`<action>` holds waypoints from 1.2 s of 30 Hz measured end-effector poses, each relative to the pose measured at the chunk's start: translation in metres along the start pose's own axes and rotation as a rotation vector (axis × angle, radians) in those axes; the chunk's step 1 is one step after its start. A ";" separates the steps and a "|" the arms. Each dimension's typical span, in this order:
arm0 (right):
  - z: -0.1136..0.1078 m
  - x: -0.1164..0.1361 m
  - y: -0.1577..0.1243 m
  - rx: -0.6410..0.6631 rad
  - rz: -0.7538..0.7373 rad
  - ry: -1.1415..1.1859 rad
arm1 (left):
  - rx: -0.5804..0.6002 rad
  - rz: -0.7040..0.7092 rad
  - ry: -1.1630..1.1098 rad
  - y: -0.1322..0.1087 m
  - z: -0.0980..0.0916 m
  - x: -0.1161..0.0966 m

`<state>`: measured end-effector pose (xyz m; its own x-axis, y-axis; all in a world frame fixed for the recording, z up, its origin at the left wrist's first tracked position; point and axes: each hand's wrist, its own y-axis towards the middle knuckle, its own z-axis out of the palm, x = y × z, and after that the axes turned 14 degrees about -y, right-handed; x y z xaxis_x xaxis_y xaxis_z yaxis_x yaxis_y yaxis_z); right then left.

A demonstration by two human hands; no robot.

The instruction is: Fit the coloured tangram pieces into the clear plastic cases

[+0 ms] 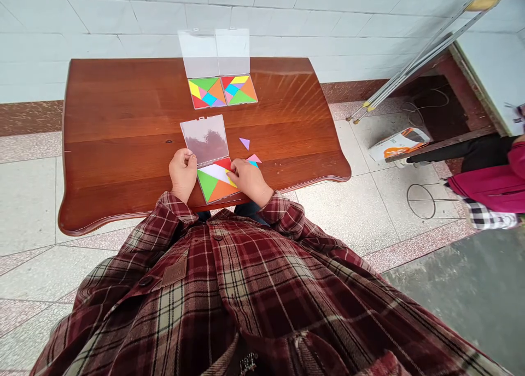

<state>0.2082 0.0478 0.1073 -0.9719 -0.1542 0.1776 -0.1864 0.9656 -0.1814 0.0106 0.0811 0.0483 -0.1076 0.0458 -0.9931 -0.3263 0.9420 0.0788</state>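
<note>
A tangram case lies open near the table's front edge, its clear lid (207,139) folded back. In its tray sit a green triangle (208,186), an orange triangle (221,190) and a red piece (223,164), with a pale gap (215,171) among them. My right hand (250,180) has its fingertips closed on a yellow tangram piece (232,184) over the tray, partly covered by the fingers. My left hand (183,173) is closed beside the lid's lower left corner; what its fingers hold, if anything, is hidden. Loose purple (245,143), pink (255,158) and blue (253,163) pieces lie to the right.
Two filled tangram cases (205,93) (239,89) stand open farther back on the wooden table (123,124), near the tiled wall. At the right are crutches (394,77), a white and orange box (397,143) and a person in a magenta top (488,184).
</note>
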 end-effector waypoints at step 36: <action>-0.008 -0.026 -0.011 0.000 0.171 0.084 | 0.013 -0.005 0.002 -0.002 0.001 -0.007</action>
<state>0.2371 0.0433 0.1127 -0.9740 0.0300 0.2247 -0.0197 0.9762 -0.2159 0.0126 0.0794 0.0546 -0.1082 0.0409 -0.9933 -0.3141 0.9466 0.0732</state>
